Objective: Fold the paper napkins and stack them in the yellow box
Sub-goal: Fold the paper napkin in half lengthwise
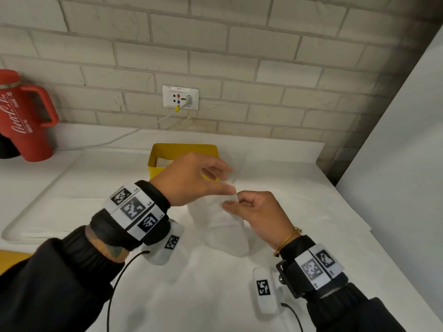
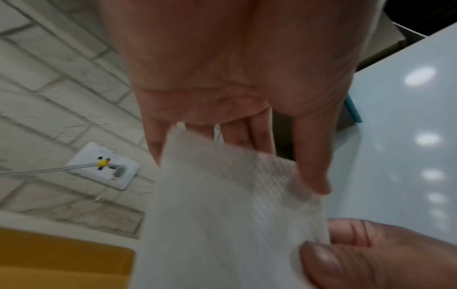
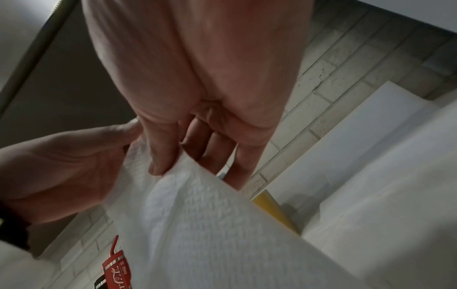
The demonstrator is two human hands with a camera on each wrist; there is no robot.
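A white paper napkin (image 1: 223, 226) hangs above the counter, held at its top edge by both hands. My left hand (image 1: 203, 180) pinches one part of that edge between thumb and fingers; the wrist view shows the napkin (image 2: 222, 205) draped under the left fingers (image 2: 311, 166). My right hand (image 1: 254, 209) pinches the same edge just to the right, thumb (image 3: 158, 156) on the paper (image 3: 210, 224). The yellow box (image 1: 167, 154) stands behind the hands with a folded white napkin (image 1: 164, 161) inside. Its right part is hidden by my left hand.
A red tumbler with a handle (image 1: 24, 116) stands at the back left. A wall socket (image 1: 181, 98) has a white cable running left along the counter. More white napkins (image 1: 60, 212) lie flat at the left and right. A white panel (image 1: 407, 164) bounds the right side.
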